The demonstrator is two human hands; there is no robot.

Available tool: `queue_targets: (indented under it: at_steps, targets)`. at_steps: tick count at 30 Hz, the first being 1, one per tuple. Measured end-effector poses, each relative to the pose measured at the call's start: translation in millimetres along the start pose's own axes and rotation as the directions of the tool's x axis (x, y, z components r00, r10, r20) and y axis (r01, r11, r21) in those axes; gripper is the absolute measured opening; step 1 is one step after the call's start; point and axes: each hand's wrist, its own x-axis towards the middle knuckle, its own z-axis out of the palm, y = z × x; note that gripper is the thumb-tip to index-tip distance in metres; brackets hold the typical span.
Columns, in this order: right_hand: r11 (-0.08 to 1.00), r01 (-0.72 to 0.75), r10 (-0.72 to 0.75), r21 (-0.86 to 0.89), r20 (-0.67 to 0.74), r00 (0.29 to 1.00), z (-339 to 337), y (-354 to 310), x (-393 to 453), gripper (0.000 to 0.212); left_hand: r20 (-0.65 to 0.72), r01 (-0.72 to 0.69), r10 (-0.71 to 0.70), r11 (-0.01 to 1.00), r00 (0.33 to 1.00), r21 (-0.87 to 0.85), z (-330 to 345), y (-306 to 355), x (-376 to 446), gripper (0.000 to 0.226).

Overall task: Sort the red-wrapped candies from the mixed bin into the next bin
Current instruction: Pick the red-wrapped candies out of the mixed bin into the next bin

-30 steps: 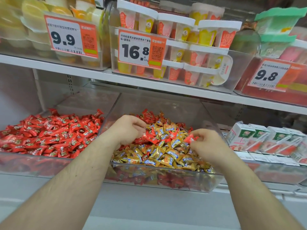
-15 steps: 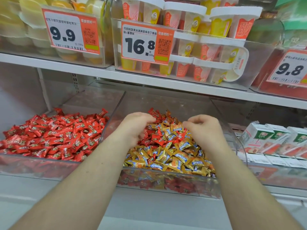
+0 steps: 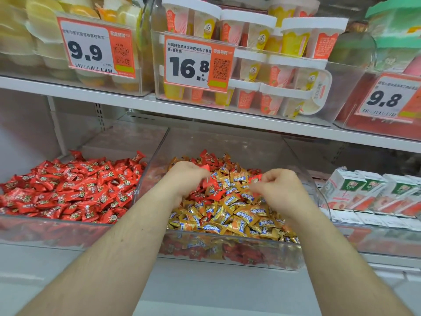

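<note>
Red-wrapped candies are seen scattered among gold-wrapped candies in the clear mixed bin, directly beneath and between both hands, with one pinched in the curled fingers of the left hand and another in the right hand.

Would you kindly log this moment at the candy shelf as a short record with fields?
setting: shop shelf with clear bins
mixed bin: red and gold-wrapped candies together
red bin: to the left, holds only red-wrapped candies
left hand: over the mixed bin, fingers curled round a red candy
right hand: over the mixed bin, pinching a red candy
gold-wrapped candies: mostly at the bin's front
upper shelf: price tag 16.8 above the mixed bin
</note>
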Motion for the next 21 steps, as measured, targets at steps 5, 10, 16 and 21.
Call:
queue_targets:
  at_steps: [5,10,16,21]
  targets:
    - [0.502,-0.277,0.263,0.820,0.160,0.951,-27,-8,-3,0.014,0.351,0.351,-0.120,0.591,0.929,-0.727,-2,11,-12,0.026]
    - [0.393,-0.317,0.301,0.863,0.205,0.931,-33,-7,-5,0.005,0.323,0.292,-0.122,0.780,0.938,-0.553,3,14,-5,0.011]
    - [0.963,-0.086,0.100,0.256,-0.042,0.994,-25,-3,1,0.033,0.134,-0.160,0.091,0.668,0.987,0.726,20,3,5,0.035]
    - [0.901,0.279,-0.234,-0.333,0.168,0.958,7,3,2,0.036,0.193,-0.181,0.046,0.603,0.980,0.777,24,2,10,0.035]
